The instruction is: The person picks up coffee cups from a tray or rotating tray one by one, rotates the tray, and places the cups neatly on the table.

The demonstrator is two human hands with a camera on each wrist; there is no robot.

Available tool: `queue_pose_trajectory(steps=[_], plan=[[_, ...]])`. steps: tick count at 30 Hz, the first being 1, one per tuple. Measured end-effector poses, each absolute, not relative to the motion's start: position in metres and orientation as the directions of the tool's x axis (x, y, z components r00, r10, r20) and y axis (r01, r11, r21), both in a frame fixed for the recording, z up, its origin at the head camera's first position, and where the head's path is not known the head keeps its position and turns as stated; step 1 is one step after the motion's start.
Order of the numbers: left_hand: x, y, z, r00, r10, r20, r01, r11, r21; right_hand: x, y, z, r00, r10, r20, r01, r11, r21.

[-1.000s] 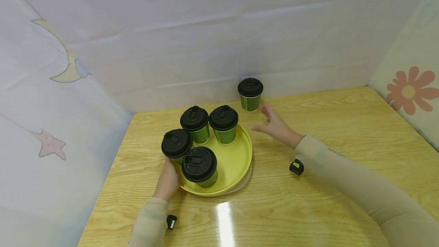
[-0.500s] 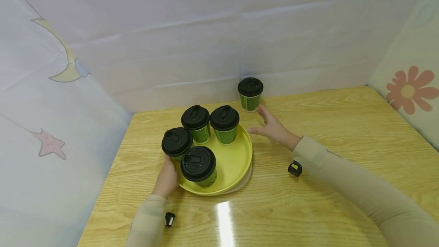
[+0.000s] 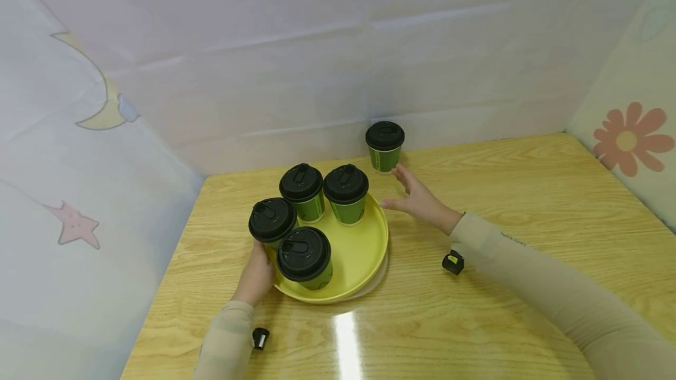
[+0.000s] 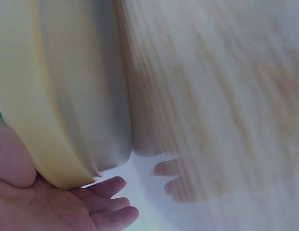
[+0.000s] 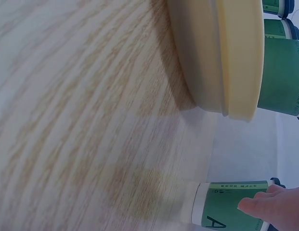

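A round yellow tray (image 3: 361, 251) on a paler round base carries several green paper cups (image 3: 347, 211) with black lids. My left hand (image 3: 257, 274) grips the tray's left edge, thumb (image 4: 12, 156) at the rim and fingers (image 4: 113, 216) beneath it. One more lidded green paper cup (image 3: 385, 157) stands upright on the table behind the tray, near the wall. My right hand (image 3: 422, 204) is between that cup and the tray's right edge, thumb and fingers spread, holding nothing. In the right wrist view, its fingertips overlap the lone cup (image 5: 231, 204).
The wood-grain table (image 3: 517, 192) meets a pale fabric wall (image 3: 296, 87) just behind the lone cup. Printed fabric also hangs at the left and right. Small black devices (image 3: 453, 263) show beneath both wrists.
My right hand has shifted slightly left and nearer to me, still spread. The tray and its cups have turned very slightly clockwise, with my left hand at the edge. The lone cup stays put.
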State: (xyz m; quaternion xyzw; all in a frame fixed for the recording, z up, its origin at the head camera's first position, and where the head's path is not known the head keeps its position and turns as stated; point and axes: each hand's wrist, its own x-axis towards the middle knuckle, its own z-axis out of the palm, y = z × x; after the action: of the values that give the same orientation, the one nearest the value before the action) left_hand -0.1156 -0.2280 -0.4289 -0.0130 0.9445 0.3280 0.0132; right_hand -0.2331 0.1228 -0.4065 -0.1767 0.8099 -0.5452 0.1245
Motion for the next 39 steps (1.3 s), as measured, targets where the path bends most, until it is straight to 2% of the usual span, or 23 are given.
queue_pose_trajectory(steps=[17,28,39], plan=[[-0.116,-0.234,-0.426,-0.995,-0.033,-0.097,-0.09,0.733,0.674,-0.232,0.122,-0.409,-0.874,-0.486,0.016,-0.209,0.346,-0.914],[-0.102,-0.235,-0.418,-0.973,-0.091,-0.213,-0.217,0.678,0.703,-0.232,0.117,-0.41,-0.866,-0.5,0.005,-0.204,0.344,-0.917],[-0.098,-0.232,-0.418,-0.98,-0.093,-0.173,-0.192,0.656,0.73,-0.23,0.111,-0.411,-0.864,-0.503,-0.002,-0.197,0.342,-0.919]])
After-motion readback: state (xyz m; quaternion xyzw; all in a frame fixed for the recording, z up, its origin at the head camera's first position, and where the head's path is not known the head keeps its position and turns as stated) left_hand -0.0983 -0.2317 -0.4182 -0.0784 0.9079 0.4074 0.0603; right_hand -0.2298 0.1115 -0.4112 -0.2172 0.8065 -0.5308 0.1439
